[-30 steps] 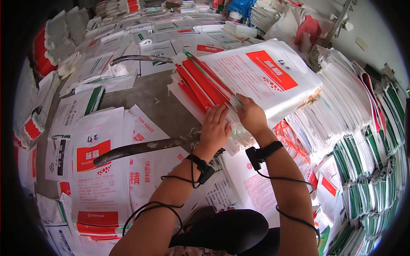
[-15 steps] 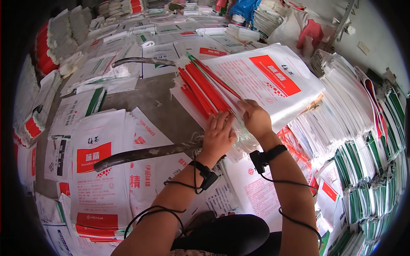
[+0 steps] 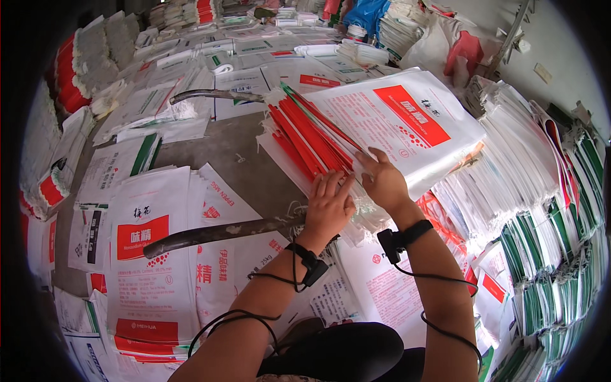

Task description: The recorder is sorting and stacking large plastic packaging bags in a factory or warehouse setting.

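A thick stack of flat white woven sacks with red print panels (image 3: 407, 118) lies tilted in front of me, its red folded edges (image 3: 305, 137) fanned toward the left. My left hand (image 3: 328, 207) rests on the near end of those edges, fingers stretched out over them. Just right of it, my right hand (image 3: 382, 181) touches the top sack's near left corner, fingers apart. Neither palm can be seen. A dark curved bar (image 3: 219, 234) passes below the stack beside my left wrist, and a second curved bar (image 3: 213, 95) reaches out from its far side.
Another pile of red-and-white sacks (image 3: 149, 254) lies at the left. Tall piles of folded sacks (image 3: 519, 159) stand on the right, with green-edged bundles (image 3: 547, 248) nearer me. Sacks cover much of the floor beyond. Black cables (image 3: 235, 315) loop along both my forearms.
My right hand's fingers have lifted and spread slightly at the sack's corner. My left hand stays at the red edges. The whole view has shifted a little.
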